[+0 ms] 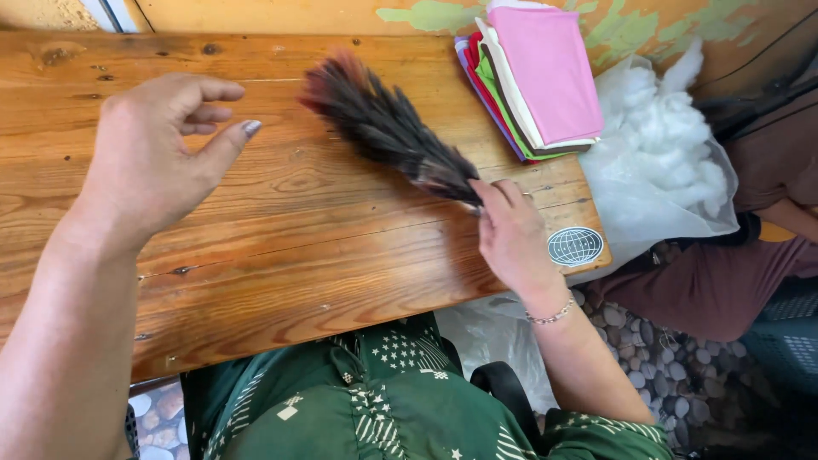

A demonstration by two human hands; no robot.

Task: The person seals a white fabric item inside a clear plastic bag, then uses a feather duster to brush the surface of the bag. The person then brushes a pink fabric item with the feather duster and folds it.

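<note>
Right hand [511, 234] clamped on feather duster [388, 128] handle, feathers pointing far-left over wooden table [281, 238]. Left hand [158, 158] hovering left, fingers loosely curled, empty.

The right hand [511, 234] gripped a dark feather duster [388, 132] by its handle end, the reddish-tipped feathers slanting up and away to that hand's left over the wooden table [281, 247]. The left hand [158, 158] hovered well apart from the duster, its fingers loosely curled and holding nothing. Beyond the right hand lay a stack of coloured cloths [537, 77], with a clear bag of white stuffing [665, 145] just beside it.
</note>
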